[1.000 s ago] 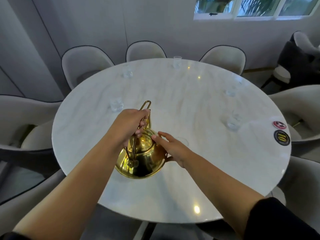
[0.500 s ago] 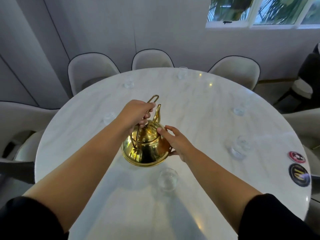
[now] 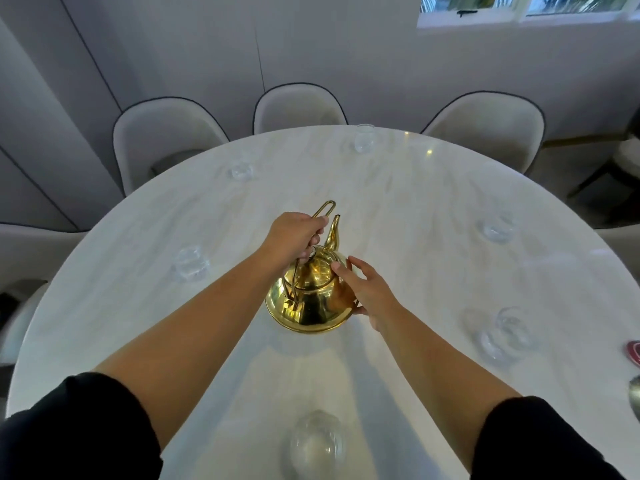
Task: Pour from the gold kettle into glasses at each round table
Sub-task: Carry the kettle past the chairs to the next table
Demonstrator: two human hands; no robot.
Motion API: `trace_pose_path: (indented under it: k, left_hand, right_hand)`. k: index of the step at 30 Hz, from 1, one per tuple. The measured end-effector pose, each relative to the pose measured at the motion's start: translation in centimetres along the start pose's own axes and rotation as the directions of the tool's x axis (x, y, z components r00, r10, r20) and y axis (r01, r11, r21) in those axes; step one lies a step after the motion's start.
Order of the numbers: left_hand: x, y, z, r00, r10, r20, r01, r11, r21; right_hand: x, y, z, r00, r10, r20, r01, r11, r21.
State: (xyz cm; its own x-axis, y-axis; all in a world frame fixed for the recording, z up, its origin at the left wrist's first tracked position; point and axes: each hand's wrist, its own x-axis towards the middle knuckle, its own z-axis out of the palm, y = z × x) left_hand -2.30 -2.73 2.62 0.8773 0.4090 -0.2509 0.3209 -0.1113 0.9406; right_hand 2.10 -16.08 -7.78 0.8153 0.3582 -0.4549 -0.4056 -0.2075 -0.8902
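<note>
The gold kettle (image 3: 310, 299) is over the middle of the round white marble table (image 3: 398, 209), its spout pointing away from me. My left hand (image 3: 294, 237) grips its thin wire handle from above. My right hand (image 3: 363, 292) rests with straight fingers against the kettle's right side and lid. Several clear glasses stand around the table: one nearest me (image 3: 317, 445), one at the left (image 3: 190, 263), one at the back left (image 3: 241, 170), one at the far edge (image 3: 364, 138), one at the right (image 3: 496, 228) and one at the near right (image 3: 504, 336).
Grey upholstered chairs ring the table, three along the far side (image 3: 298, 105). A red round coaster (image 3: 633, 351) and a dark one lie at the table's right edge. A grey wall and a window are behind.
The kettle has moved farther over the table towards its middle and sits more upright. The view has closed in, so the nearest glass now lies below my arms.
</note>
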Motion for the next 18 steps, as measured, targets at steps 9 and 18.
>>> trace_pose_path:
  k: [9,18]
  left_hand:
    - [10.8,-0.3,0.8,1.000,0.018,-0.015,-0.018,1.000,-0.025]
    - [16.6,-0.7,1.5,1.000,0.025,0.008,-0.025,1.000,0.016]
  right_hand:
    - [10.5,-2.2,0.2,0.999,-0.007,-0.043,0.009,0.999,0.034]
    - [15.7,-2.7,-0.2,0.997,-0.024,-0.067,0.031,0.994,0.108]
